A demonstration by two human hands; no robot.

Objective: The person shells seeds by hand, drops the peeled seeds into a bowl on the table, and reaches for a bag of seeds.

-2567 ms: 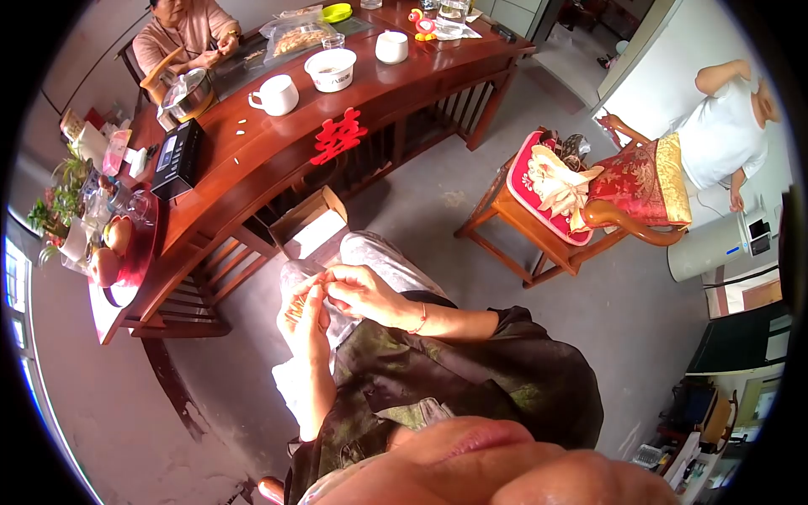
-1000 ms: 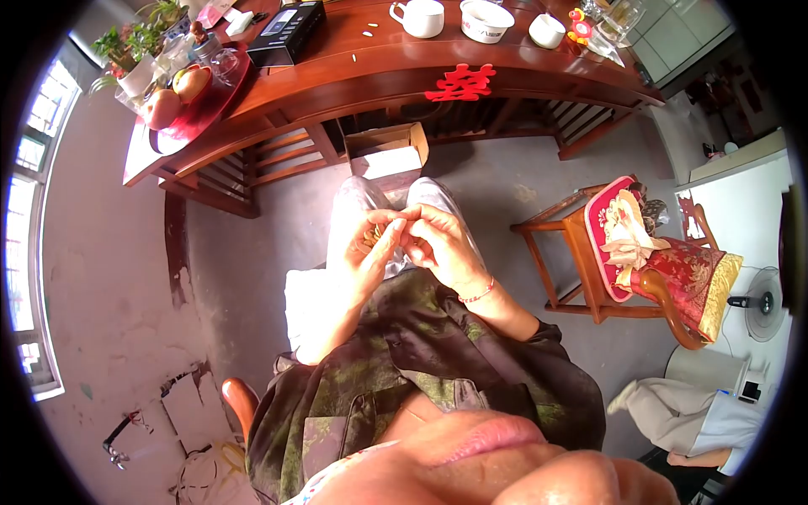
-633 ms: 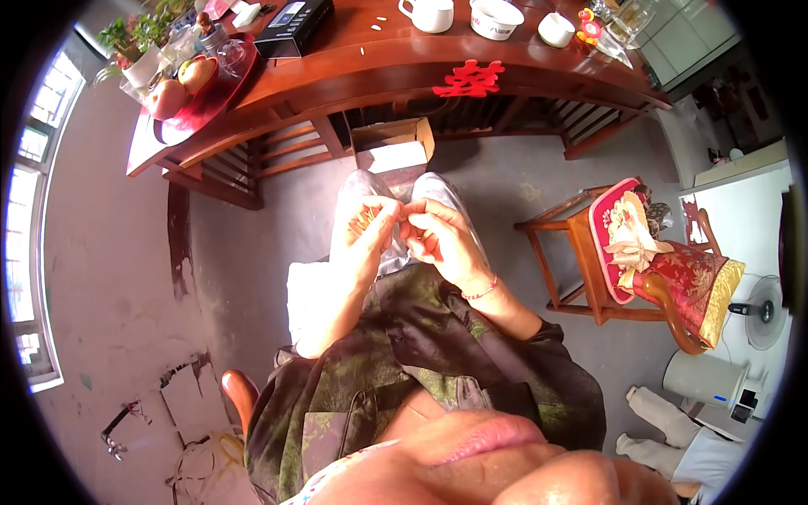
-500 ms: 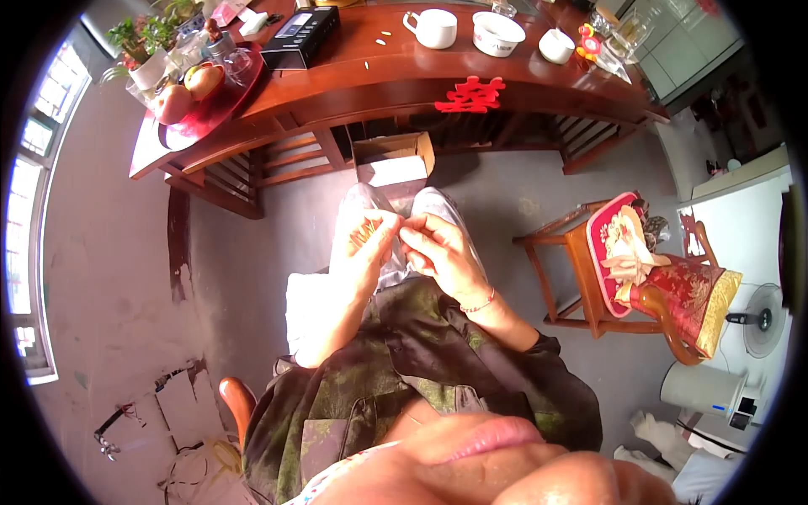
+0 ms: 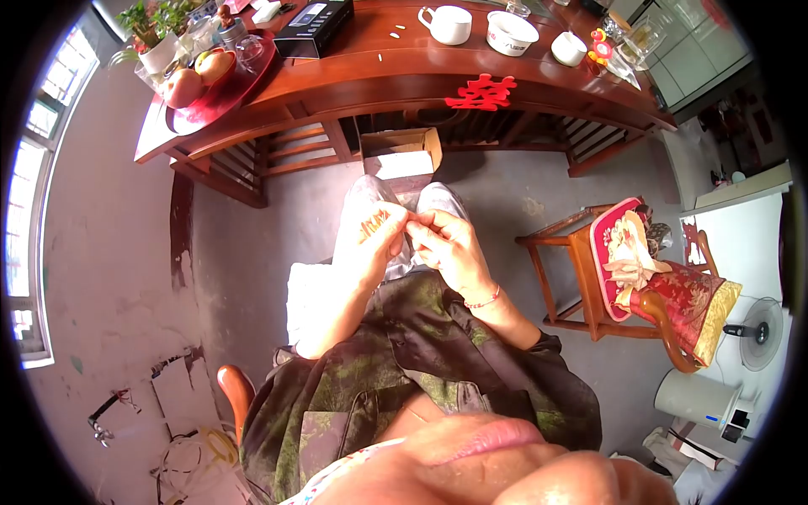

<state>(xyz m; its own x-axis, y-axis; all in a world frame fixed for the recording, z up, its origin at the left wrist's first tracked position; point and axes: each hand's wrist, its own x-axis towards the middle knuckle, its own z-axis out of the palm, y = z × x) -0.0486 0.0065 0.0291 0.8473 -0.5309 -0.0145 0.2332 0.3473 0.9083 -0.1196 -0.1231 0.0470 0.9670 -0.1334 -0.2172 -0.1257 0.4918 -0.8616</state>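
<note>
Above my lap, my left hand and my right hand meet at the fingertips. Both are closed in a pinch, thumbs against fingers. Whatever lies between the fingertips is too small or hidden to make out. Orange-brown streaks show among the curled fingers of my left hand, and I cannot tell if they are skin in sunlight or something held. A thin bracelet circles my right wrist. Beneath the hands are my knees in light trousers.
Ahead stands a red-brown wooden table with a white mug, a white bowl, a small cup, a black box, a fruit tray and small white bits. Below sits an open carton; rightward, a cushioned chair.
The view has shifted slightly, so the table sits a little higher and further right. My hands stay joined at the fingertips, with the fingers repositioned slightly.
</note>
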